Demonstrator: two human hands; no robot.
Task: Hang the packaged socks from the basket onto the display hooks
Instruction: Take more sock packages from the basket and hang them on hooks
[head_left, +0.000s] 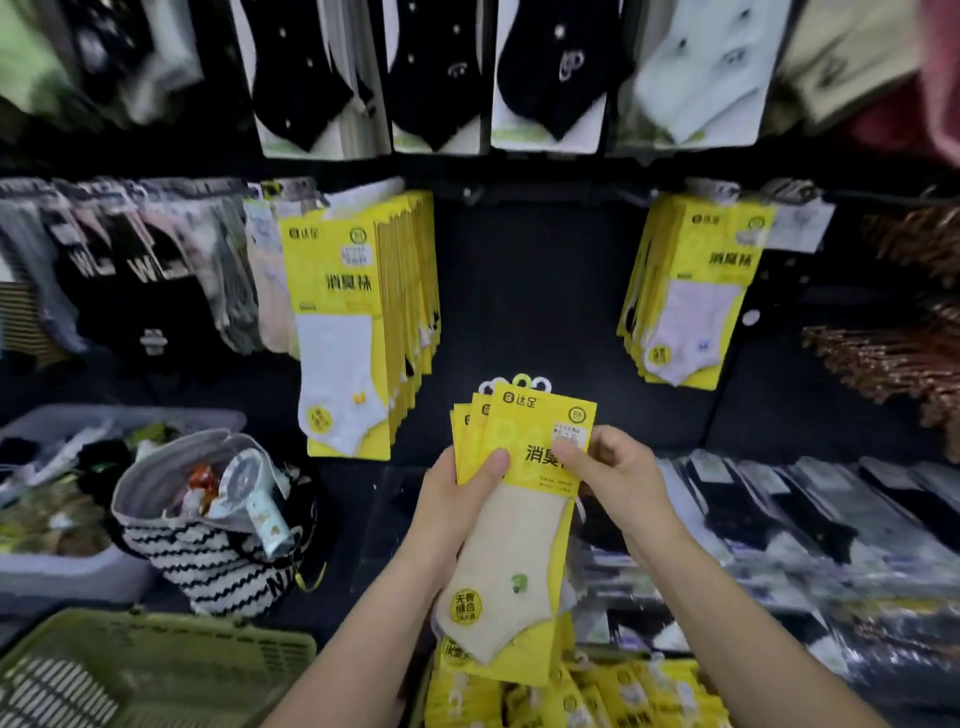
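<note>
Clerk: Entry one, sock packs; location?
Checker: Held low centre in front of the display, upright and fanned; several yellow cards with hang loops at the top; the front card shows a cream sock with a small green motif; none of this fan is on a hook.
Clerk: Left hand?
Checker: Curled round the fan's left edge; thumb pressed across the front card.
Clerk: Right hand?
Checker: Pinching the front card's upper right edge; thumb on the face, fingers behind.
Clerk: Hung stock?
Checker: Left hung bundle, yellow cards with white socks, up and left of the hands; right hung bundle, same kind, up and right; black panel between them.
Clerk: Loose stock?
Checker: Pile of yellow packs beneath the forearms; its container cannot be told.
Clerk: Sundries?
Checker: Green basket lower left; striped bag behind it, a handheld fan poking out; black socks in clear wrap laid along the shelf at right.
</note>
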